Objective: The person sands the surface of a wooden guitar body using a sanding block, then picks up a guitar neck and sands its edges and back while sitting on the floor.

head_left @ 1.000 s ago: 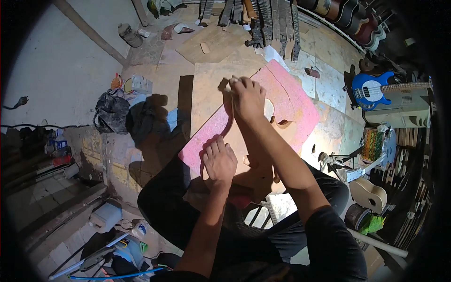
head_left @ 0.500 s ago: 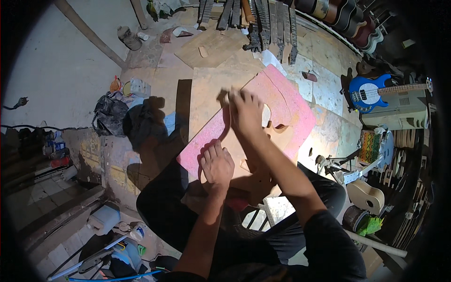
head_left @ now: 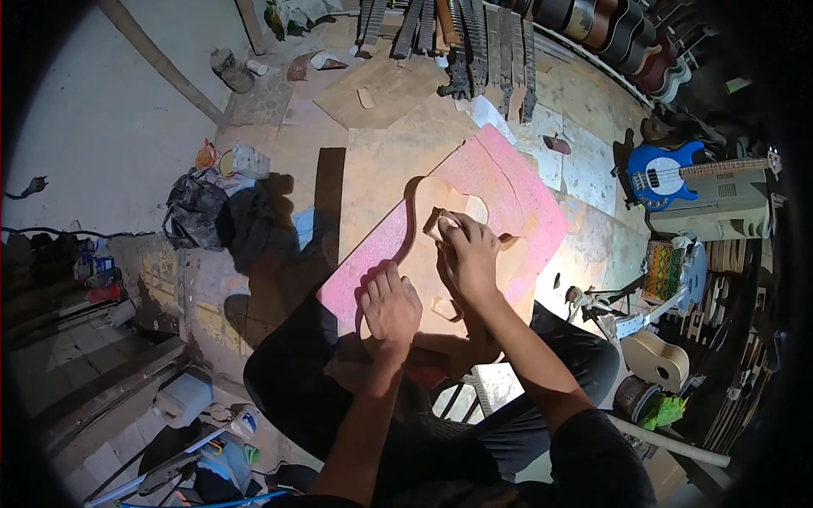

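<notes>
The left hand [head_left: 392,305] lies palm down, its fingers extended and slightly parted, resting on the left edge of a tan wooden guitar body [head_left: 430,275]. The right hand [head_left: 472,258] has a narrow grip, thumb and fingers pinching a small brown block [head_left: 438,223] against the upper part of that body. The guitar body lies on a pink board [head_left: 533,203] turned at a slant, which rests on a larger plywood sheet [head_left: 368,161] in front of the person's crossed legs.

From the left, a dark plug [head_left: 34,186] hangs against the pale wall [head_left: 110,102]. Below and to its right stands a bluish plastic container [head_left: 184,398]. Further right, a crumpled black bag [head_left: 195,207] sits on the floor, just beside a whitish tub [head_left: 251,161]. A dark strip [head_left: 331,169] runs along the left side of the plywood sheet. Past its far edge lies a flat wooden panel [head_left: 385,89], and beyond that a row of guitar necks [head_left: 504,51] side by side. At the upper right, several guitars [head_left: 610,38] stand in a line. At the far right are a blue bass guitar [head_left: 644,161] with a white plate and, nearer the person, a pale acoustic guitar body [head_left: 652,356] beside a bright green cloth [head_left: 663,411]
</notes>
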A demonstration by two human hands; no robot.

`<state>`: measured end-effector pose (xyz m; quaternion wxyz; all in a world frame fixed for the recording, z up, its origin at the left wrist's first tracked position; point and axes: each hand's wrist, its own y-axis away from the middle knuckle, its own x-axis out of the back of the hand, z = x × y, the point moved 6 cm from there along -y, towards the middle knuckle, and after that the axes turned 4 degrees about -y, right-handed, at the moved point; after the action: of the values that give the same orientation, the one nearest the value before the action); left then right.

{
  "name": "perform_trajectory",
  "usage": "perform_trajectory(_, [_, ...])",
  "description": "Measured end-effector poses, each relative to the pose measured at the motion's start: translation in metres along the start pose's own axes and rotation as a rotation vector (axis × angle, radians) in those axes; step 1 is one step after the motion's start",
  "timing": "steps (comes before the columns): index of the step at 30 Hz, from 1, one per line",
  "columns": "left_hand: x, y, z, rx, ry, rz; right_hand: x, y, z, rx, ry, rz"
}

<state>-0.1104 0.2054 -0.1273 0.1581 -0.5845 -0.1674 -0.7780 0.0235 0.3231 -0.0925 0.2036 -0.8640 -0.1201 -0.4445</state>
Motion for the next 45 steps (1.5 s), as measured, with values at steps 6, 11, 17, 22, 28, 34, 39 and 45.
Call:
perform_trajectory(6, [0.0,0.0,0.015,-0.033,0.034,-0.026,-0.009,-0.084,0.031,-0.079,0.1,0.093])
perform_trajectory(11, [-0.002,0.005,-0.001,-0.004,0.009,-0.017,0.004,-0.011,0.023,-0.066,0.024,0.019])
perform_trajectory(17, [-0.001,0.004,0.012,-0.029,0.02,-0.038,-0.005,-0.089,0.035,-0.055,0.067,0.095])
perform_trajectory(22, [-0.003,0.003,0.0,-0.005,-0.006,-0.029,0.009,-0.028,0.031,-0.042,0.049,0.03])
perform_trajectory(28, [-0.005,0.0,0.009,-0.033,-0.023,-0.034,-0.012,-0.094,0.035,-0.061,0.106,0.015])
perform_trajectory(34, [0.002,0.002,0.004,-0.011,-0.006,-0.042,0.014,-0.02,0.035,-0.014,0.072,0.002])
perform_trajectory(39, [-0.001,-0.001,0.01,-0.033,-0.035,-0.011,-0.004,-0.088,0.029,-0.006,0.1,0.087])
perform_trajectory(45, [-0.002,0.005,0.0,-0.026,-0.069,-0.006,0.014,-0.008,0.025,-0.04,0.051,-0.017])
